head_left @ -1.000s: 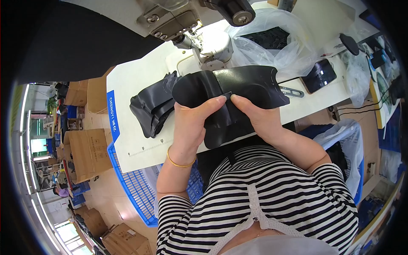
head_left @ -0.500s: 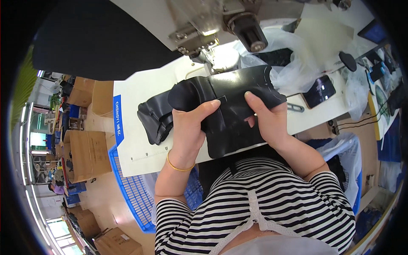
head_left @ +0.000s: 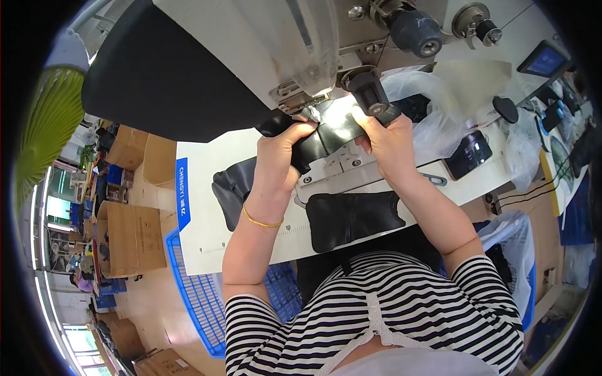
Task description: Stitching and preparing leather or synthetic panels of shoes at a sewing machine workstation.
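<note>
At the sewing machine, I hold a black leather-like piece up by the lit needle area. My left hand pinches its left side, thumb on top. My right hand grips its right side, thumb also on top; the fingers underneath are mostly hidden. Glare washes out part of the surface, and I cannot tell whether the needle touches it. Another black leather-like piece lies flat at the table's front edge. More folded black material rests left of my left wrist.
A phone and a grey-handled tool lie right of my right forearm. Clear plastic bags bunch behind my right hand. A blue basket stands below the white table's left end. Cardboard boxes sit further left.
Both hands have moved away from me to the needle area with one black piece. The flat black piece at the front edge now lies apart from my hands. The view has shifted.
</note>
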Demonstrator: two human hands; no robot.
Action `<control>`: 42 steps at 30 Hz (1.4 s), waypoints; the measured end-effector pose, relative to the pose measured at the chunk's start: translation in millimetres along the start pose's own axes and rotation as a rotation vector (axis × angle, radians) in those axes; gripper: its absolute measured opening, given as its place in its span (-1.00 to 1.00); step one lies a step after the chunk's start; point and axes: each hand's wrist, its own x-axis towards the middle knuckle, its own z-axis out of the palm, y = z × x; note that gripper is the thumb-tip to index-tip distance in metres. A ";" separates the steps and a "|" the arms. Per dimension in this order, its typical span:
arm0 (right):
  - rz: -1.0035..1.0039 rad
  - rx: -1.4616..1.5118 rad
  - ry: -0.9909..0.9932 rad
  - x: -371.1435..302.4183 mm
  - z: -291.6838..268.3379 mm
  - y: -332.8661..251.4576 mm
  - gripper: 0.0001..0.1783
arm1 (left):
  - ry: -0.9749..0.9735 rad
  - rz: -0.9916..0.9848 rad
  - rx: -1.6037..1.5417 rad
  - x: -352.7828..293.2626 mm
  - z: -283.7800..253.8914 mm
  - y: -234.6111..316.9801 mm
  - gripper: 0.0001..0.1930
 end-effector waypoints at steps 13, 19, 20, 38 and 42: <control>-0.026 0.035 -0.029 4.0 -0.3 5.7 -0.91 | -0.019 0.033 0.054 1.9 -1.1 2.3 -0.77; -0.006 0.053 -0.019 2.0 -1.2 5.7 -0.91 | -0.021 0.022 0.072 0.0 1.7 3.8 -0.78; 0.000 0.067 -0.017 2.0 0.0 4.5 -0.92 | -0.004 0.014 0.047 -0.2 3.3 4.5 -0.83; 0.002 0.023 -0.084 2.0 -3.3 5.4 -0.80 | -0.017 -0.022 0.021 9.8 -7.6 1.8 -0.89; -0.026 0.001 -0.116 5.7 -7.9 9.5 -0.81 | -0.043 -0.152 -0.053 7.0 -4.6 11.6 -0.87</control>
